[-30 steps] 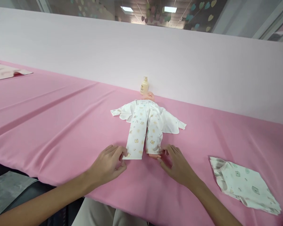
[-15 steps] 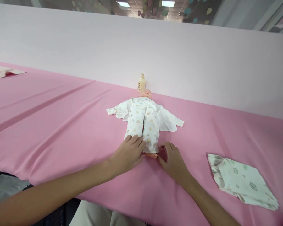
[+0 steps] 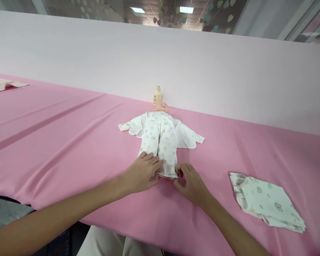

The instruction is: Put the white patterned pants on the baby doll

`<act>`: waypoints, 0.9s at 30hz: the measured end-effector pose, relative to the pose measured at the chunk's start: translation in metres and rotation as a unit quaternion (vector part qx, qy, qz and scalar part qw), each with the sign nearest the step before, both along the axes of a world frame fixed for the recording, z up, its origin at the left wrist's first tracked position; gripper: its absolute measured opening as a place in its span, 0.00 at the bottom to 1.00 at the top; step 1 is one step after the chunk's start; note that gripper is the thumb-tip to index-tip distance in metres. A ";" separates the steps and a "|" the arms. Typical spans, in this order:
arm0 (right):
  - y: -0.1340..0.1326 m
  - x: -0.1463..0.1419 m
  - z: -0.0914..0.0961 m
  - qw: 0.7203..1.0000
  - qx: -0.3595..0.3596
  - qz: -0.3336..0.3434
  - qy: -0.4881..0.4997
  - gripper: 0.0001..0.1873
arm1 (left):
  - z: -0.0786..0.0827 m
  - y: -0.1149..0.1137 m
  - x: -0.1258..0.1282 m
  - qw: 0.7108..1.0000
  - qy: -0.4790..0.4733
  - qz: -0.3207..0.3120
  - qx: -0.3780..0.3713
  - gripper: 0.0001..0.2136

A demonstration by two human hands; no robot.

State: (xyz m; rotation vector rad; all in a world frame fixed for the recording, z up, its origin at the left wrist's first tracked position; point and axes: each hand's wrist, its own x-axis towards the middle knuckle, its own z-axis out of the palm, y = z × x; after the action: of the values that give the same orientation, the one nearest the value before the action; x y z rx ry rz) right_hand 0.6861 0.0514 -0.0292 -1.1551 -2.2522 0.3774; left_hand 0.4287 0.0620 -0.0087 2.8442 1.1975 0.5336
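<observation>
A baby doll [image 3: 163,107] lies on its back with its head at the far side, dressed in a white printed baby top [image 3: 168,142] with both sleeves spread sideways. At the near hem, my left hand [image 3: 142,171] is closed on the left part of the cloth, its fingertips curled under. My right hand [image 3: 190,182] pinches the right corner of the same hem between thumb and fingers. The hem is drawn nearly straight between both hands. Cloth and hands hide the doll's legs and feet almost wholly.
Behind the doll's head a pump bottle [image 3: 157,96] stands against the white wall [image 3: 229,78]. A folded printed baby garment [image 3: 272,204] lies at right on the pink tablecloth [image 3: 77,149]. A pale pink cloth [image 3: 2,84] lies far left. The table's near edge runs above my lap.
The hem has come down over the doll's foot, which showed below it before. My right hand now grips the hem corner. The whole view has shifted slightly.
</observation>
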 end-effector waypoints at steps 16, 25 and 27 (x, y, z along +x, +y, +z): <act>-0.002 0.008 0.019 0.990 0.023 0.108 -0.092 0.16 | -0.009 -0.032 -0.029 0.995 -0.101 0.002 0.011 0.08; 0.000 0.007 0.010 0.980 0.127 0.119 -0.101 0.11 | -0.029 -0.029 -0.074 0.995 -0.069 -0.004 0.077 0.08; -0.003 0.007 0.012 0.977 0.145 0.118 -0.099 0.10 | -0.028 -0.029 -0.076 0.993 -0.078 -0.003 0.088 0.05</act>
State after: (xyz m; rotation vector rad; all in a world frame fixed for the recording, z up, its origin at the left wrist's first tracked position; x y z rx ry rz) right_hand 0.6927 0.0483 -0.0171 -0.8074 -2.5240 0.0203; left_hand 0.3524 0.0326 -0.0362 2.8792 1.1689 0.8852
